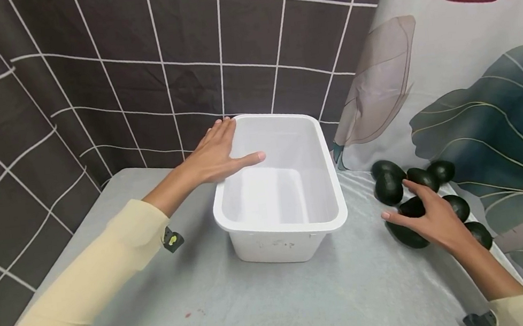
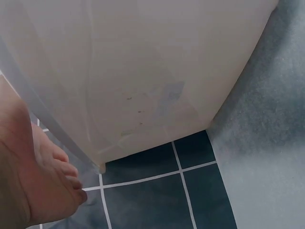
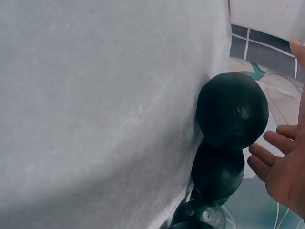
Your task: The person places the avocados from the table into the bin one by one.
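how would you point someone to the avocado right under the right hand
Start at the white plastic bin in the middle of the grey table, then look right to the cluster of dark green avocados by the leaf-print curtain. The one meant lies under the right hand, whose fingers spread over it; its neighbours lie uncovered.

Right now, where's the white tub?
In the head view the white tub sits mid-table, the left hand resting on its left rim, the avocados to its right.
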Demonstrator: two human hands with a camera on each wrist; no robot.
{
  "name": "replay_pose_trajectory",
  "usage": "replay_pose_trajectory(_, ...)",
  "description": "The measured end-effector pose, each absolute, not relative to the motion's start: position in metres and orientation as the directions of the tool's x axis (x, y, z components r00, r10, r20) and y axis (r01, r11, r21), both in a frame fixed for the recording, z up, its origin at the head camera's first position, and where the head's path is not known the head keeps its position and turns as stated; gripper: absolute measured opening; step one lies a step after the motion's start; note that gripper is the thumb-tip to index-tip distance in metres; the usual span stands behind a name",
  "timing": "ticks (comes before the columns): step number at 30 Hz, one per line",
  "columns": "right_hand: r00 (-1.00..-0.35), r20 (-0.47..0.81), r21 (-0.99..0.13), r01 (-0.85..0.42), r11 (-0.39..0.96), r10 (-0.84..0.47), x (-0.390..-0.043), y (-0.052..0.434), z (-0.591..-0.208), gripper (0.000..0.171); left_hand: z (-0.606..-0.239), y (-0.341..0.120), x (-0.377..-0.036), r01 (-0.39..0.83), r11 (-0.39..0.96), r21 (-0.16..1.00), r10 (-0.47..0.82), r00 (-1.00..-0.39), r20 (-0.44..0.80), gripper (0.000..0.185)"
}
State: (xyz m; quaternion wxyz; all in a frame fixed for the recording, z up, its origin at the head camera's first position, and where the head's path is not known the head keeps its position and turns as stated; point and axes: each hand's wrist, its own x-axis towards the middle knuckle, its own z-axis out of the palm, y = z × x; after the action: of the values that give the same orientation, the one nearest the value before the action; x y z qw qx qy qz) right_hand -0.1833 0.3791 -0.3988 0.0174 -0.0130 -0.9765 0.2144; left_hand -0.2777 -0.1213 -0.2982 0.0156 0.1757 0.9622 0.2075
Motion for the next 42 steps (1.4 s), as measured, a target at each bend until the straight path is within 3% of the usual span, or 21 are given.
replay_pose_trajectory(8,-0.996,0.079,-0.479,-0.006,0.878,0.036,-0.176,0.385,-0.402,0.113,-0.298,-0.117,-0.277,0.339,0.853,0.396,0.356,-0.934,0.033,0.126)
replay_pose_trajectory(25,-0.991,0.131,-0.465,-0.055,0.883,0.007,-0.17,0.399,-0.406,0.074,-0.301,-0.112,-0.281,0.312,0.841,0.443,0.365,-0.93,-0.039,0.125)
replay_pose_trajectory(42,-0.989,0.146,-0.447,-0.054,0.893,0.013,-0.163,0.41,-0.405,0.065,-0.3,-0.109,-0.282,0.288,0.854,0.433,0.359,-0.929,-0.09,0.128)
